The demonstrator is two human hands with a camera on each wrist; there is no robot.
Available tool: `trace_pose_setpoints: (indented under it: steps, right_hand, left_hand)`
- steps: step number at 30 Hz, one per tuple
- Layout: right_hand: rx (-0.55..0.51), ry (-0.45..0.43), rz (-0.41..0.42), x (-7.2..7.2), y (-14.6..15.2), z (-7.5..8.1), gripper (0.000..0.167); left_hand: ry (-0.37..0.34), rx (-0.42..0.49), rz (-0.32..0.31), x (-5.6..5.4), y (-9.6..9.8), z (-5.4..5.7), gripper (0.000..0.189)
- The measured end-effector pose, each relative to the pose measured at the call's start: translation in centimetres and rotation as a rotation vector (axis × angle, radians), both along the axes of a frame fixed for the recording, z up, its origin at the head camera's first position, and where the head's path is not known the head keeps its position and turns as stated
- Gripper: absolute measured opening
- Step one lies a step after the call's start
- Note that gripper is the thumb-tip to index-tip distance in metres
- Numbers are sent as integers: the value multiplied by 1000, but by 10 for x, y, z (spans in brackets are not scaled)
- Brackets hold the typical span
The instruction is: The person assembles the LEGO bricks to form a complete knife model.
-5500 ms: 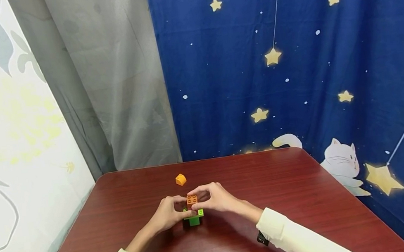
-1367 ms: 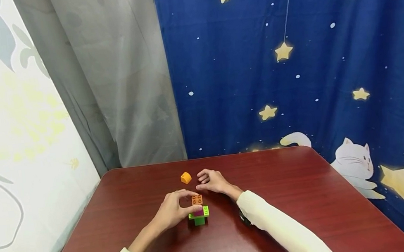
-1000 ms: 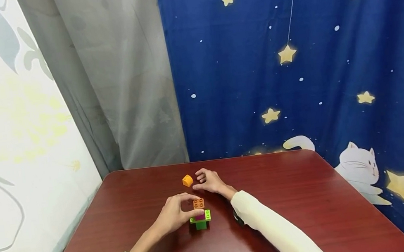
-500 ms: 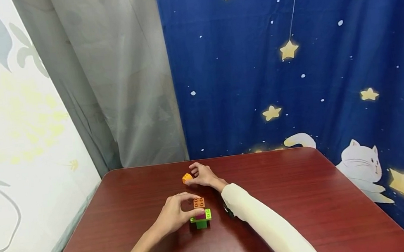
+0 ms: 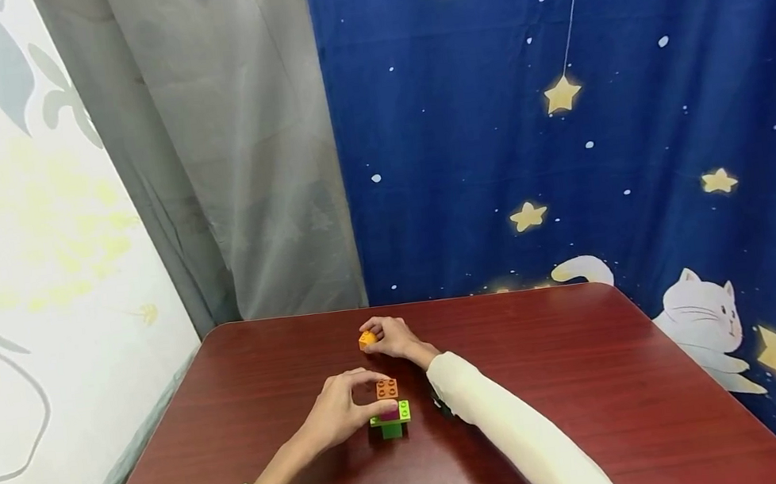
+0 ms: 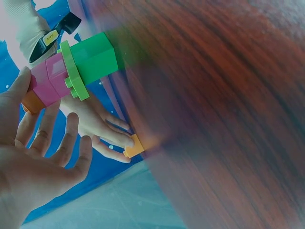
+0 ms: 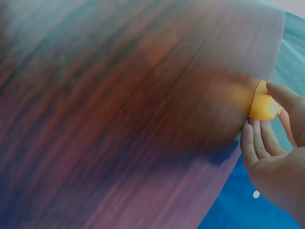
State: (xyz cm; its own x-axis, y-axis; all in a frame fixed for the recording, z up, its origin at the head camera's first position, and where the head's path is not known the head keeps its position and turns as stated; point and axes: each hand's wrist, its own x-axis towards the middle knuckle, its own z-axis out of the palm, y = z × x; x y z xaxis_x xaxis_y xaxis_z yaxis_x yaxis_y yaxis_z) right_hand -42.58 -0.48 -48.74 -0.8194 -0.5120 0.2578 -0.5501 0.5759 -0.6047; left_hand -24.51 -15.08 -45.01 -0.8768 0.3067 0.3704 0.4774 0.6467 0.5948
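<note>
A stack of toy bricks stands upright on the table: an orange brick (image 5: 386,388) on top, pink bricks (image 6: 50,78) below it, then a lime-green plate (image 6: 74,71) and a green brick (image 6: 95,57) at the bottom. My left hand (image 5: 335,412) pinches the upper part of this stack between thumb and index finger, while its other fingers stay spread. Farther back, a yellow-orange brick with a curved side (image 7: 263,105) sits on the table. The thumb and fingers of my right hand (image 5: 395,338) grip it from two sides, covering part of it.
The dark red wooden table (image 5: 556,390) extends on both sides of the hands. Beyond its back edge hang a grey curtain (image 5: 265,168) and a blue curtain with stars (image 5: 447,131). A white patterned cloth (image 5: 72,374) hangs at the left.
My right hand has left the stack, reached back to the yellow-orange brick and closed its fingers on it. My left hand keeps its hold on the stack, whose pink side now shows.
</note>
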Motion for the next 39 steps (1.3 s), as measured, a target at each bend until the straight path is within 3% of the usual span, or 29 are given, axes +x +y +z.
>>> trace_pose_setpoints:
  steps: [6, 17, 39]
  right_hand:
    - [7, -5, 13, 2, 7, 0, 37]
    - [4, -3, 3, 7, 29, 0, 37]
    - [-29, -24, 54, 25, 69, -8, 39]
  left_hand:
    - [-8, -3, 17, 1, 0, 1, 35]
    - [0, 23, -33, -1, -1, 1, 36]
    - [-8, 42, -41, 3, 0, 0, 31]
